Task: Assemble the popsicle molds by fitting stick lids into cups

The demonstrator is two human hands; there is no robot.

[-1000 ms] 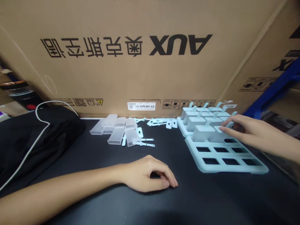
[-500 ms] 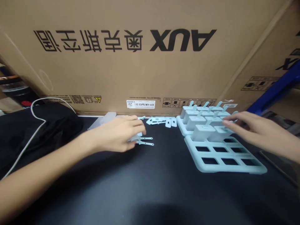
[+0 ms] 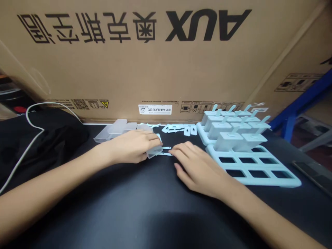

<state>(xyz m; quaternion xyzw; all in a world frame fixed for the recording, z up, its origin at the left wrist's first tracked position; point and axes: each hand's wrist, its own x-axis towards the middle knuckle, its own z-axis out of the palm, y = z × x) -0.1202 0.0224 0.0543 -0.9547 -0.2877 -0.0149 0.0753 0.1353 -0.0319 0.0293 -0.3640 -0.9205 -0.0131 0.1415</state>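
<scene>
Head view, left hand: left hand [image 3: 133, 144] palm down over the clear sleeves, fingers bent; clear sleeve [image 3: 155, 152] pokes out past the fingertips, touching or gripped, cannot tell.
Right hand: right hand [image 3: 198, 169] fingers part-bent, thumb apart from them, open; index tip at the free ends of the thin sticks, contact unclear.
Thin sticks: upper stick [image 3: 166, 148] and lower stick [image 3: 166, 154], between the hands, long axes roughly left-right, pointing at the right fingertips; right hand nearer their free ends, left hand nearer the sleeve.
Sleeve: just left of the right fingers, behind the stick ends; frosty see-through plastic, flat, boxy.
Other sleeves: sleeve pile [image 3: 118, 127], beyond left wrist, same plastic.
Flat pieces: pale-blue pieces [image 3: 187, 130], thin, some with slots, near the carton.
Racks: front rack [image 3: 259, 181], pale-blue, smooth, rounded corners, rectangular slots; lidded moulds [image 3: 228, 142] upright, handles up.
Table: black table [image 3: 155, 207], matte, smooth.
Carton: brown carton [image 3: 181, 76], cardboard, print upside down.
</scene>
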